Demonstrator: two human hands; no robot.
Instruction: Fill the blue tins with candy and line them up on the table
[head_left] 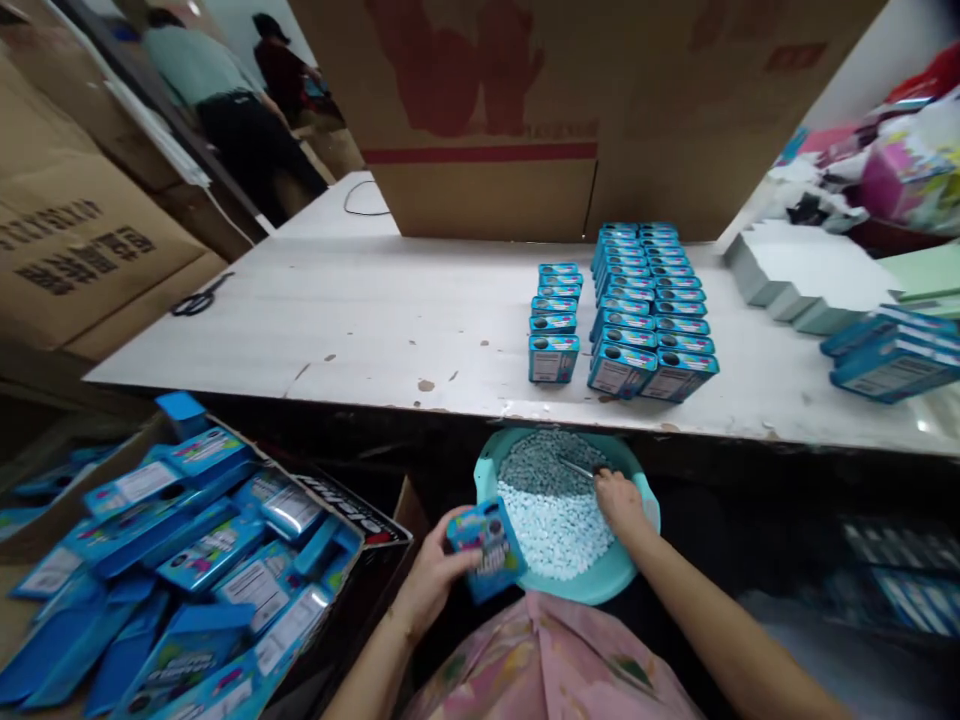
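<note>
My left hand (439,570) holds a small blue printed box (487,550) beside the left rim of a turquoise basin (600,580). Small pale blue pieces (562,530) fill much of the basin. Over its right side, my right hand (621,500) is closed on the handle of a thin metal utensil (576,468), whose far end reaches into the pieces. Blue boxes stand upright on the white table (360,320) beyond the basin, in a short row (553,358) and a longer double row (621,370).
At the left, a carton (345,570) holds many blue boxes (214,550). Black scissors (201,298) lie near the table's left end. A large cardboard box (480,190) stands at the back. White stacked pieces (810,270) and more blue boxes (896,360) are right. Two people are at the back left.
</note>
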